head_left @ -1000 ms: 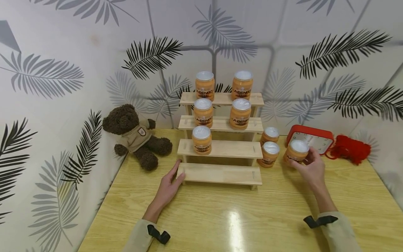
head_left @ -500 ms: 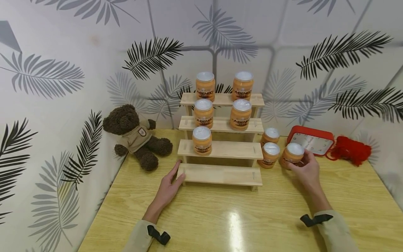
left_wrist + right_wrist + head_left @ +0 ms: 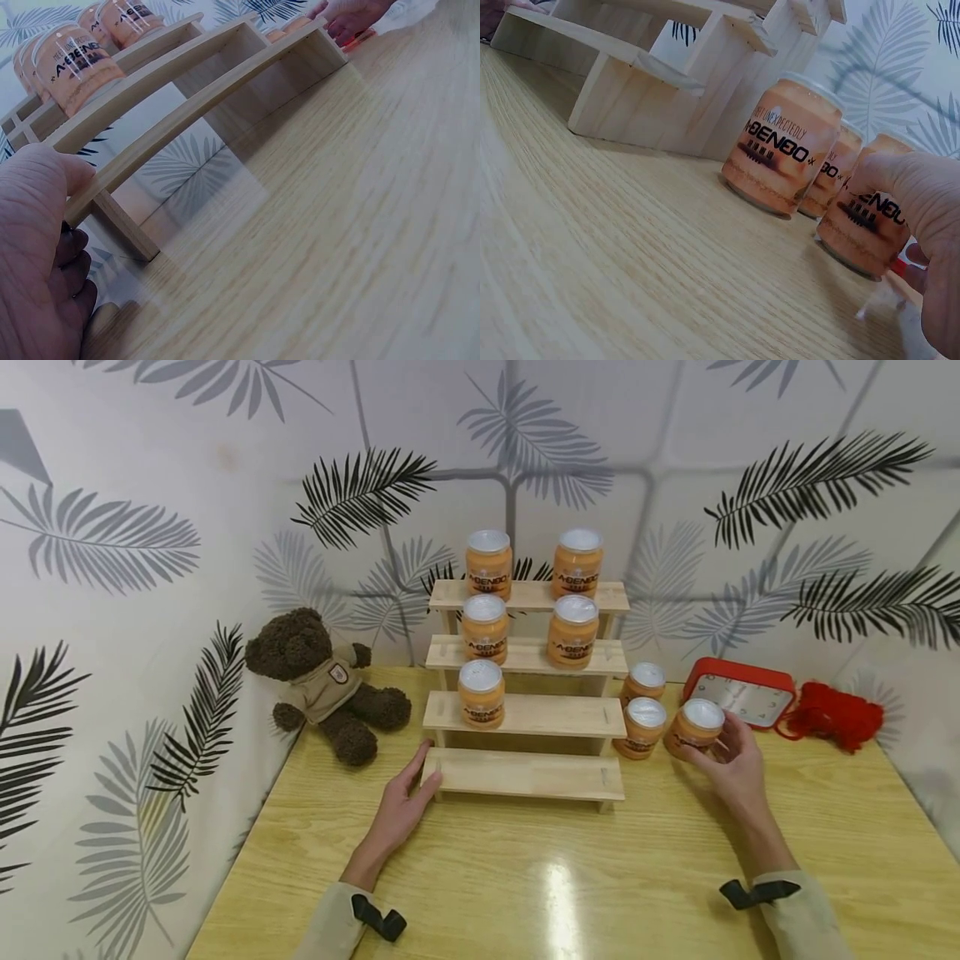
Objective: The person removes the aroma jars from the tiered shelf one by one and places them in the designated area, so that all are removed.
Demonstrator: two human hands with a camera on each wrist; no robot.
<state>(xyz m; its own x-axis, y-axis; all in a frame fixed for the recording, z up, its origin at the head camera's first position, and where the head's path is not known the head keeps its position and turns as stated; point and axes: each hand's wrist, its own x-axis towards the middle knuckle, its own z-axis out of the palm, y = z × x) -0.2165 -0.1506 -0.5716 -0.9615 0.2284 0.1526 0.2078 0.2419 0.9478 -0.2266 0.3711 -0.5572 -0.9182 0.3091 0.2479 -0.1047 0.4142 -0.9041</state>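
Note:
My right hand (image 3: 733,766) grips an orange can (image 3: 693,727) with a silver lid, thumb in front and fingers behind. The held can stands upright close to the right of another orange can (image 3: 641,731); in the right wrist view a further can (image 3: 832,169) shows behind. My left hand (image 3: 403,806) holds the left end of the lowest step of a stepped wooden shelf (image 3: 525,774). In the left wrist view its thumb (image 3: 79,171) lies over the step's end, with curled fingers below. Several matching cans stand on the upper steps, including a can (image 3: 482,695) on the second-lowest step.
A red-framed clock (image 3: 741,692) leans behind the held can, beside a bundle of red yarn (image 3: 836,717). A brown teddy bear (image 3: 315,685) sits left of the shelf. The patterned wall (image 3: 525,427) rises right behind the wooden table (image 3: 480,877).
My right hand has moved the can slightly left and down in the head view, nearer the two cans beside the shelf. The left hand has stayed in place.

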